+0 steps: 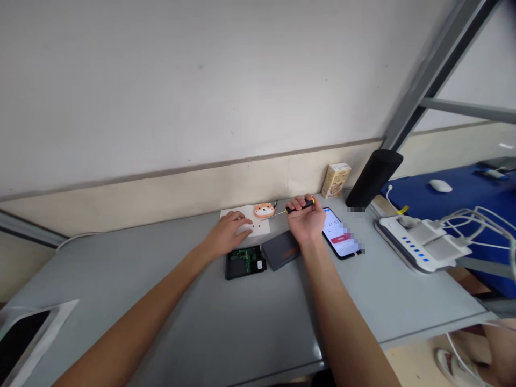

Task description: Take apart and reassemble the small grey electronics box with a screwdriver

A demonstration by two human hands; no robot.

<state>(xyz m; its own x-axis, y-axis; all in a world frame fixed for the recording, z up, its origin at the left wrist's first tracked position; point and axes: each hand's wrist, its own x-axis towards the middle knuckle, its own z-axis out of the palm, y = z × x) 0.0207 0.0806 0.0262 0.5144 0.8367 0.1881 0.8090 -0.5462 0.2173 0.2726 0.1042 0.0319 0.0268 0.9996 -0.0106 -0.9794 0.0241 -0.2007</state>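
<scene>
Sorting tiny screws (259,226) on paper (241,210) seems the step, calling next for a fine pinch: the left hand (229,235), half-open, appears empty beside the opened circuit-board case (245,262); the right hand (308,223) grips a screwdriver (300,207).

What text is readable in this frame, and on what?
Phone screen: "27:5", last digit unclear; button text too blurred.
Carton: printing too small to read.
White label on the open case: too small.
Gray cover: reddish marking, unreadable.
</scene>
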